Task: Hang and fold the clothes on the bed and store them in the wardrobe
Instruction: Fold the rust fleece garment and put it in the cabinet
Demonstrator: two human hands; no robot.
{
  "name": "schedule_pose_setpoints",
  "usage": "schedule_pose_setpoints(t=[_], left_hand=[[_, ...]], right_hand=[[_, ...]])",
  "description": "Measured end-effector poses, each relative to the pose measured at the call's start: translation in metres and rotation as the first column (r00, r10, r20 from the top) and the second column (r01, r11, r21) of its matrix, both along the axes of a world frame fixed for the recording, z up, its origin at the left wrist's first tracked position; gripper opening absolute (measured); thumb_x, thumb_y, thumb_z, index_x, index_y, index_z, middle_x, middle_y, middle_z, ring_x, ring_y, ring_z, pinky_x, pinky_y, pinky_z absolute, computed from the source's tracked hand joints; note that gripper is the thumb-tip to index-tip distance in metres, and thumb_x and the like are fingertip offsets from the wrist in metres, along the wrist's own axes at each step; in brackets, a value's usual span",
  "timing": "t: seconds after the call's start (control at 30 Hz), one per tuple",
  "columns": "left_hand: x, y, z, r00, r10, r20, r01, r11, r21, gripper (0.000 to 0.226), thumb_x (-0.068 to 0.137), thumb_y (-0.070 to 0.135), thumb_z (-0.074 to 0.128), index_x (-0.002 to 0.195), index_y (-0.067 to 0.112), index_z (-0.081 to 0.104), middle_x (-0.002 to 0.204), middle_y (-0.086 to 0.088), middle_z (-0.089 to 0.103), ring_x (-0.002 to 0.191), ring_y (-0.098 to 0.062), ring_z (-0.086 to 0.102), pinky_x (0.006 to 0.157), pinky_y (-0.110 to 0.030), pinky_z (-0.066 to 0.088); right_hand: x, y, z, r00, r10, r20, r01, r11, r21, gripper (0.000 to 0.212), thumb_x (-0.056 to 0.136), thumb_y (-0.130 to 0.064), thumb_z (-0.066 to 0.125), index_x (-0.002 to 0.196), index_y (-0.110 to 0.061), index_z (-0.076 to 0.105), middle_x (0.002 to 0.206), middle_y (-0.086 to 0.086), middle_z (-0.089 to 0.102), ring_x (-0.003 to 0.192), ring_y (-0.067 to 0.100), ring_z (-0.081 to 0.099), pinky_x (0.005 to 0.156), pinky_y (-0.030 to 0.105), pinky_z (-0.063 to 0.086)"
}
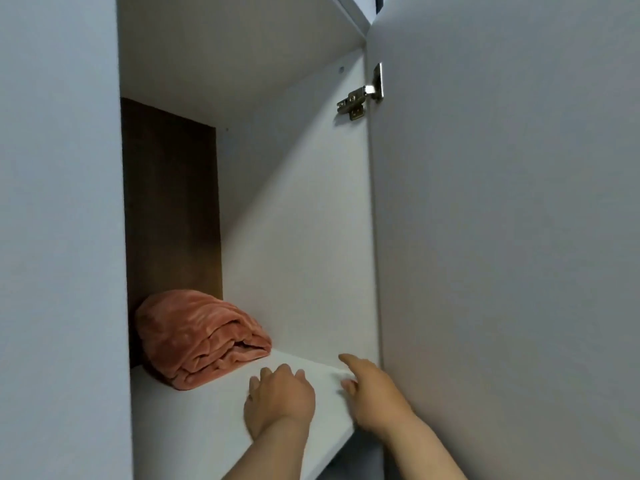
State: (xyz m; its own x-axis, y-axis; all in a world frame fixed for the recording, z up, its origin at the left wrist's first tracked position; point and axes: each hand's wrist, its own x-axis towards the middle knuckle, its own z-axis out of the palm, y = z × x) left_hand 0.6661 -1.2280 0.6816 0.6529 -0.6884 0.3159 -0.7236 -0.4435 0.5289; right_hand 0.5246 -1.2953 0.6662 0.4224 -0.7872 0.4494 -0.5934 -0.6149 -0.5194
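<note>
A folded salmon-pink fleece garment [199,337] lies at the back left of a white wardrobe shelf [194,420], against the brown back panel. My left hand [277,398] hovers over the shelf's front, just right of the garment, fingers loosely curled, holding nothing. My right hand [372,393] reaches in beside it near the right wall, index finger stretched forward, also holding nothing. Neither hand touches the garment.
The open wardrobe door [502,237] stands close on the right with a metal hinge [363,95] near its top. A closed door panel [59,237] fills the left. Another shelf [242,39] closes the compartment from above.
</note>
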Motion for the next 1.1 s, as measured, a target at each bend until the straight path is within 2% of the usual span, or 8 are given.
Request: schedule_pose_setpoints(t=[0.23,0.37,0.47,0.57,0.67,0.77,1.0,1.1], left_hand=[[-0.068,0.05,-0.007,0.923,-0.283,0.26,0.23,0.949,0.214,0.032,0.083,0.036,0.043,0.109,0.025,0.059,0.116,0.0,0.06,0.108,-0.023,0.054,0.076,-0.033,0.035],[-0.081,0.08,-0.028,0.802,-0.374,0.465,0.383,0.92,0.079,0.033,0.085,0.044,0.039,0.107,0.03,0.059,0.108,0.008,0.058,0.107,-0.019,0.054,0.089,-0.032,0.038],[-0.088,0.103,-0.046,0.712,-0.468,0.524,0.558,0.83,-0.017,0.035,0.081,0.032,0.056,0.112,0.023,0.068,0.114,0.006,0.065,0.11,-0.02,0.062,0.102,-0.041,0.045],[-0.096,0.114,-0.082,0.652,-0.587,0.48,0.664,0.748,0.015,0.04,0.071,0.026,0.067,0.11,0.018,0.073,0.119,-0.004,0.068,0.11,-0.023,0.065,0.097,-0.048,0.049],[-0.112,0.123,-0.113,0.613,-0.723,0.318,0.744,0.664,0.075,0.041,0.071,0.031,0.067,0.112,0.029,0.071,0.132,0.004,0.06,0.121,-0.016,0.059,0.094,-0.03,0.049],[-0.124,0.127,-0.139,0.537,-0.794,0.285,0.807,0.582,0.1,0.045,0.057,0.032,0.071,0.101,0.028,0.076,0.116,0.003,0.07,0.105,-0.019,0.068,0.073,-0.03,0.057],[-0.129,0.138,-0.163,0.501,-0.859,0.109,0.863,0.505,0.008,0.039,0.083,0.03,0.062,0.122,0.027,0.066,0.139,0.003,0.054,0.129,-0.014,0.05,0.106,-0.015,0.025],[-0.136,0.148,-0.176,0.429,-0.9,0.084,0.902,0.431,0.015,0.037,0.09,0.034,0.059,0.126,0.036,0.061,0.144,0.014,0.046,0.134,-0.005,0.04,0.107,-0.015,0.023]], right_hand=[[-0.063,0.075,-0.013,0.991,-0.089,-0.104,0.078,0.991,-0.106,0.048,0.096,-0.022,0.047,0.143,-0.028,0.041,0.138,-0.002,0.051,0.125,0.021,0.049,0.101,0.034,0.043],[-0.096,0.117,-0.023,0.994,-0.094,-0.054,0.083,0.981,-0.175,0.052,0.092,-0.019,0.05,0.139,-0.04,0.038,0.134,-0.011,0.049,0.121,0.014,0.05,0.098,0.028,0.044],[-0.121,0.149,-0.04,0.989,-0.137,-0.06,0.121,0.969,-0.214,0.055,0.097,-0.027,0.048,0.146,-0.041,0.03,0.145,-0.015,0.038,0.13,0.009,0.042,0.105,0.022,0.037],[-0.14,0.183,-0.068,0.972,-0.17,-0.161,0.14,0.973,-0.184,0.056,0.098,-0.035,0.049,0.148,-0.044,0.027,0.154,-0.015,0.03,0.139,0.007,0.034,0.107,0.02,0.034],[-0.163,0.212,-0.081,0.944,-0.196,-0.265,0.144,0.969,-0.201,0.07,0.064,-0.047,0.083,0.129,-0.036,0.059,0.124,-0.01,0.065,0.108,0.003,0.065,0.079,0.015,0.053],[-0.178,0.223,-0.096,0.89,-0.25,-0.381,0.186,0.962,-0.199,0.095,0.045,-0.053,0.091,0.127,-0.034,0.047,0.115,-0.01,0.07,0.1,0.002,0.068,0.072,0.014,0.055],[-0.195,0.279,-0.133,0.886,-0.331,-0.325,0.335,0.941,-0.045,0.071,0.059,-0.03,0.091,0.126,-0.024,0.065,0.123,0.0,0.067,0.104,0.014,0.069,0.072,0.028,0.059],[-0.201,0.311,-0.142,0.87,-0.394,-0.297,0.413,0.911,0.001,0.071,0.077,-0.034,0.079,0.141,-0.032,0.048,0.144,-0.004,0.049,0.125,0.01,0.055,0.095,0.015,0.046]])
